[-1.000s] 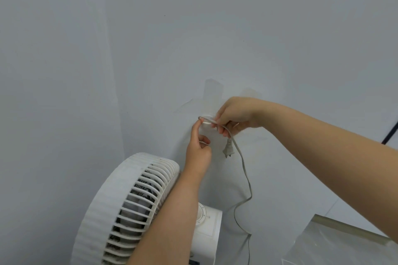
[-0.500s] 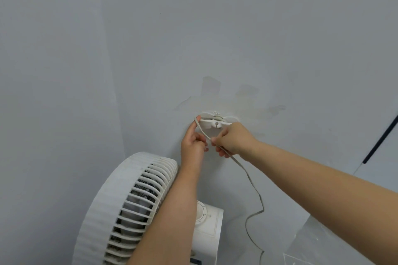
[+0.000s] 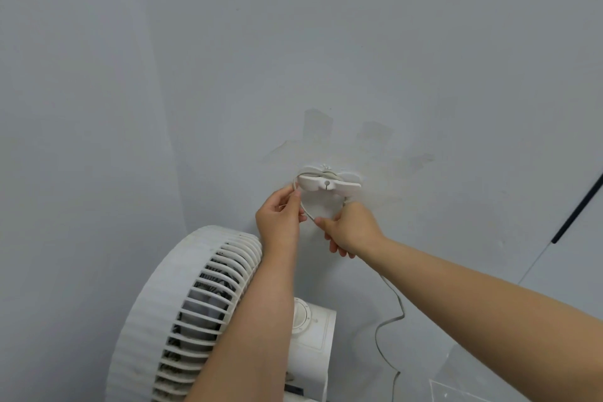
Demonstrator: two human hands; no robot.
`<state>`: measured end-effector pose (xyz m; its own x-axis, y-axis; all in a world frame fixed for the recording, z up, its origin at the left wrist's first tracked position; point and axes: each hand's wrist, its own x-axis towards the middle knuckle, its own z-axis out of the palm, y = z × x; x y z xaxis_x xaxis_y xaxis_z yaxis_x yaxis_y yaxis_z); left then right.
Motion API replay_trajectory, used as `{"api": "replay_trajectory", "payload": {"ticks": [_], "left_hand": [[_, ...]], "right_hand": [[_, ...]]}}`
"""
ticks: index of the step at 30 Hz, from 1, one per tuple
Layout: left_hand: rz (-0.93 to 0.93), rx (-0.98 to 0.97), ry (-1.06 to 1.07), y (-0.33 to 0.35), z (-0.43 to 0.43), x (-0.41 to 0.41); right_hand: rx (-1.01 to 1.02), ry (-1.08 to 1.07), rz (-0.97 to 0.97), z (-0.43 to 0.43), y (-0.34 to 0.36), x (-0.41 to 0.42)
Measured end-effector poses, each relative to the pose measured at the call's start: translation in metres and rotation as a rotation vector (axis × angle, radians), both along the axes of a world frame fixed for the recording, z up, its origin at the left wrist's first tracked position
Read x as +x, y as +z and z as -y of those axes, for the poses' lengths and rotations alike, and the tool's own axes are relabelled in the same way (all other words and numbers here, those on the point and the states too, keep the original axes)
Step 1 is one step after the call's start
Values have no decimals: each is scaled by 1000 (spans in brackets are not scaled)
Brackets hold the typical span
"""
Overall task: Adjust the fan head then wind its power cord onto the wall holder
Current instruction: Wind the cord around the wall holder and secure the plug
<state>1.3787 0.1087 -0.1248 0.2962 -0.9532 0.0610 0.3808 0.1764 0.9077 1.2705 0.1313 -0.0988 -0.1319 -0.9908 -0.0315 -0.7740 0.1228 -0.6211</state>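
I see the left hand [image 3: 279,219] pinching the thin pale-grey power cord [image 3: 404,313] just below the left tip of the white winged plastic wall holder [image 3: 329,184]; its fingers [image 3: 293,197] are narrow, closed on the cord itself; the right hand [image 3: 350,228] pinches the same cord a little lower, thumb and forefinger closed on it; a short curved run of cord spans the two sets of fingers, and at least one turn lies in the holder's slot directly above them; below the right fingers the slack falls in loose bends, its far end out of view; the white round-grilled fan [image 3: 195,297] stands under the left forearm, well below the fingers, so I judge the head step done and the winding in hand. I judge the cord light, limp and fairly smooth, with some spring that wants to uncoil; I would take it close to the holder, a short span at a time, one set of fingers holding tension while the other leads it round; the holder looks stuck on, so a hard tug might pull it off the wall.
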Motion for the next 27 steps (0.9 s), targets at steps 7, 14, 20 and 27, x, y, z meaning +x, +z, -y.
{"api": "replay_trajectory", "payload": {"ticks": [7,14,20,27], "left_hand": [[175,-67,103,-1,-3,-3],[295,-105,18,-6,4,-3],[316,-103,-92,-4,1,-5],[225,-100,-164,-2,-5,-2]], "right_hand": [[-75,-68,89,8,-20,13],[-124,-87,27,13,-29,22],[-170,-64,47,11,-45,21],[-40,-75,155,5,-58,0]]}}
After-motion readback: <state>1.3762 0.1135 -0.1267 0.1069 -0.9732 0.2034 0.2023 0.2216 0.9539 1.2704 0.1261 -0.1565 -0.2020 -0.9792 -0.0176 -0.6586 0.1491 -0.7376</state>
